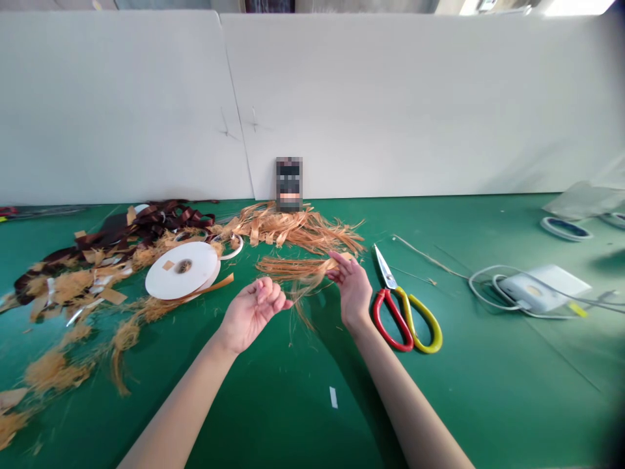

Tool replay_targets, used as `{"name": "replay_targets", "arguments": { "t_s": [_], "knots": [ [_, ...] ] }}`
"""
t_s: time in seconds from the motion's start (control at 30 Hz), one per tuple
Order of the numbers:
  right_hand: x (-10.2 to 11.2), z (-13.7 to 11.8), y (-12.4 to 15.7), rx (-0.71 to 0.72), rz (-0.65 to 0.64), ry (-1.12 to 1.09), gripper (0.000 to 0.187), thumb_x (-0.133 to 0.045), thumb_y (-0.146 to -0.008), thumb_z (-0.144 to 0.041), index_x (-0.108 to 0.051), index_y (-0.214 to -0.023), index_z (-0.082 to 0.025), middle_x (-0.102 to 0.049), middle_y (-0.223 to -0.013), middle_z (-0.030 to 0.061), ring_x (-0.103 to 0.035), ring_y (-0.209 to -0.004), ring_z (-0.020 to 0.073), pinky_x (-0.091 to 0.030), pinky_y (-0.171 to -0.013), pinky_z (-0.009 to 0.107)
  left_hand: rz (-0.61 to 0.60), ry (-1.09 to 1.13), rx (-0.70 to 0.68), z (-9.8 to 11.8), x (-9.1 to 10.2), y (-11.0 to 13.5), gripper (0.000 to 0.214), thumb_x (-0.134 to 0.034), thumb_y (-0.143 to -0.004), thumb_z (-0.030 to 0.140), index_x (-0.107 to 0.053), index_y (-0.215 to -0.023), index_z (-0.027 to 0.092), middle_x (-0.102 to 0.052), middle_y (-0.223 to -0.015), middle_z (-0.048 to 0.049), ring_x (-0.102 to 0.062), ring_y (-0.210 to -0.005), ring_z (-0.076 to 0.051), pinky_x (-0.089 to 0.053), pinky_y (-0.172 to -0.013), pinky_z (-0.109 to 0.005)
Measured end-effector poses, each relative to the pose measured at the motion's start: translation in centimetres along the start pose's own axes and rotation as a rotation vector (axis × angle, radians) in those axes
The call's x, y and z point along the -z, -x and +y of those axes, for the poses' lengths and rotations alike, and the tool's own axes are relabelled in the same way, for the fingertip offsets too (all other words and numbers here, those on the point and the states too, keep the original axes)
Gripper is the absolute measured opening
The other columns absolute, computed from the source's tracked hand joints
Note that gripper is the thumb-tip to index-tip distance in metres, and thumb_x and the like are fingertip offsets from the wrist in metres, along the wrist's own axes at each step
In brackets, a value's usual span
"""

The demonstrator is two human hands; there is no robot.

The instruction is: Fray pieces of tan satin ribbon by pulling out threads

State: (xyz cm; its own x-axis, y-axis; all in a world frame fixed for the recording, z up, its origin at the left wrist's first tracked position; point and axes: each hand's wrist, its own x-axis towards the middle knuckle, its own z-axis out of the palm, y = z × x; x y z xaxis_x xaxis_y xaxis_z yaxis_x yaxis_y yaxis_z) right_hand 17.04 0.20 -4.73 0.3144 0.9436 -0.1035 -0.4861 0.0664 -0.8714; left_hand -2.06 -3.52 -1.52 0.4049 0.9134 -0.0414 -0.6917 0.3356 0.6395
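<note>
My right hand (352, 286) is closed on one end of a bundle of orange-tan raffia strands (293, 268), which stretches left over the table. Some finer, paler strands hang from the bundle toward my left hand (254, 311). That hand is closed, fingers curled and thumb pointing right, a little below and left of the bundle. Whether a thin strand sits in its fingertips I cannot make out. Just beyond the bundle lies a larger pile of raffia (293, 228). Right of my right hand rest scissors (405, 316) with one red and one yellow handle, blades pointing away.
A white spool (178, 270) lies left on the green table (273, 417), among frayed raffia trim (58, 371) and dark brown ribbon (161, 225). At right are a white device with a cable (544, 288) and a tape roll (566, 228). White panels (390, 104) stand behind a blurred dark object (289, 184).
</note>
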Motion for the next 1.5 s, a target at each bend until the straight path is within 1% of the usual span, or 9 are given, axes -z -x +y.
{"name": "replay_targets", "arguments": {
  "t_s": [0.13,0.37,0.53,0.67,0.83,1.0,1.13,1.3,1.5],
  "knots": [
    [0.1,-0.1,0.1,0.022,-0.009,-0.004,0.039,-0.051,-0.075,-0.046,-0.068,-0.094,-0.017,-0.069,-0.107,0.0078,-0.061,-0.069,0.0158,-0.045,-0.076,0.034,0.078,0.062,0.067,0.2,0.5,-0.1,0.033,-0.071,-0.077,0.026,-0.046,-0.059,0.014,-0.029,-0.053,0.0075,-0.028,-0.041,-0.002,-0.024,-0.035,-0.011],
    [-0.1,-0.5,0.1,0.030,-0.035,-0.032,0.040,-0.049,-0.078,-0.046,-0.069,-0.097,-0.017,-0.068,-0.109,0.0069,-0.061,-0.080,0.0179,-0.047,-0.081,0.035,0.239,-0.513,0.260,-0.3,0.6,-0.3,0.029,-0.066,-0.079,0.038,-0.064,-0.099,0.016,-0.034,-0.058,0.0075,-0.017,-0.040,-0.001,-0.007,-0.038,-0.017],
    [-0.1,-0.5,0.2,0.029,-0.036,-0.022,0.040,-0.048,-0.078,-0.046,-0.068,-0.098,-0.017,-0.067,-0.113,0.0075,-0.060,-0.079,0.0177,-0.047,-0.078,0.035,0.165,-0.873,0.299,-0.5,0.5,-0.2,0.026,-0.072,-0.071,0.038,-0.071,-0.072,0.012,-0.036,-0.048,0.0050,-0.019,-0.041,-0.004,-0.008,-0.043,-0.025],
    [-0.1,-0.5,0.2,0.014,-0.030,-0.025,0.040,-0.048,-0.077,-0.047,-0.068,-0.096,-0.018,-0.068,-0.109,0.0075,-0.063,-0.080,0.0189,-0.045,-0.082,0.036,0.226,-0.631,-0.036,-0.4,0.8,-0.4,0.029,-0.067,-0.077,0.035,-0.062,-0.057,0.014,-0.053,-0.065,-0.0007,-0.038,-0.050,-0.006,-0.029,-0.046,-0.022],
    [-0.1,-0.3,0.2,0.005,-0.055,-0.037,0.041,-0.049,-0.078,-0.047,-0.069,-0.097,-0.016,-0.069,-0.107,0.0076,-0.063,-0.076,0.0184,-0.043,-0.085,0.037,0.219,-0.109,-0.282,0.5,0.9,-0.5,0.027,-0.068,-0.078,0.023,-0.057,-0.055,0.015,-0.063,-0.085,-0.0034,-0.056,-0.105,-0.017,-0.046,-0.092,-0.029],
    [0.1,-0.4,0.0,0.019,-0.049,-0.052,0.040,-0.046,-0.080,-0.045,-0.069,-0.096,-0.017,-0.069,-0.104,0.0070,-0.062,-0.076,0.0181,-0.043,-0.084,0.036,0.251,0.208,-0.152,1.6,0.9,-0.1,0.024,-0.051,-0.085,0.004,-0.053,-0.063,0.014,-0.046,-0.059,0.0050,-0.043,-0.045,0.000,-0.037,-0.042,-0.006],
    [0.2,-0.5,-0.1,0.023,-0.036,-0.080,0.038,-0.046,-0.081,-0.043,-0.070,-0.094,-0.017,-0.068,-0.104,0.0065,-0.060,-0.075,0.0166,-0.043,-0.084,0.034,0.359,-0.237,-0.006,0.6,1.2,-0.2,0.016,-0.056,-0.085,0.016,-0.062,-0.070,0.012,-0.049,-0.060,0.0033,-0.020,-0.037,0.000,-0.014,-0.032,-0.014],
    [0.3,-0.6,-0.2,0.024,-0.039,-0.071,0.039,-0.044,-0.081,-0.044,-0.070,-0.096,-0.018,-0.068,-0.104,0.0062,-0.059,-0.074,0.0161,-0.044,-0.082,0.033,0.348,-0.916,0.162,-1.0,1.7,-0.5,0.022,-0.068,-0.075,0.035,-0.074,-0.081,0.015,-0.048,-0.049,0.0016,-0.028,-0.040,-0.006,-0.017,-0.040,-0.021],
    [0.4,-0.5,-0.3,0.026,-0.006,-0.099,0.038,-0.044,-0.081,-0.042,-0.070,-0.094,-0.017,-0.068,-0.104,0.0070,-0.058,-0.070,0.0151,-0.044,-0.080,0.033,0.221,-1.061,0.028,-0.7,1.3,-0.4,0.017,-0.068,-0.074,0.032,-0.071,-0.065,0.018,-0.062,-0.077,-0.0033,-0.044,-0.061,-0.012,-0.030,-0.054,-0.023]
  ]
}}
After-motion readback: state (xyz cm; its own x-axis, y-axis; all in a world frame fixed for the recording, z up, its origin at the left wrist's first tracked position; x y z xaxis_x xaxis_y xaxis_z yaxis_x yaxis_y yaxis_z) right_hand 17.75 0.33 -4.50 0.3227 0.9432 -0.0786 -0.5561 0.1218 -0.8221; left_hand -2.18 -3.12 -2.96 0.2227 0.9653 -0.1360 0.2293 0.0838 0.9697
